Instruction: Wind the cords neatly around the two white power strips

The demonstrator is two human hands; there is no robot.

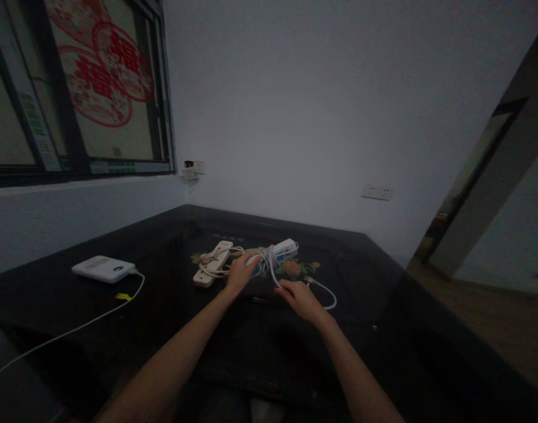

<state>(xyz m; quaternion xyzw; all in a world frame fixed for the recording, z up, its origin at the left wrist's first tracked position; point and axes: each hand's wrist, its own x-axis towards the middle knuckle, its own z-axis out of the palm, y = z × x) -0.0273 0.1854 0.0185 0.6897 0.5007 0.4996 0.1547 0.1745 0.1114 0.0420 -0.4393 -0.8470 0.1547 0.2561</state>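
My left hand (241, 272) is closed around the near end of a white power strip (286, 249), which tilts up away from me. A white cord (270, 258) is wound several times round the strip's middle. My right hand (300, 298) pinches this cord just below the windings. From there the cord's loose end (333, 296) curves out to the right, with its plug near the right hand. Left of my left hand lies a second power strip (204, 276), wrapped in its own beige cord (213, 273).
A white box-shaped device (103, 268) with a thin cable (74, 326) lies on the left of the black table (163, 329). Beside it is a yellow scrap (123, 296). Wall sockets (377, 192) sit beyond the table, and a window (114, 88) is at left.
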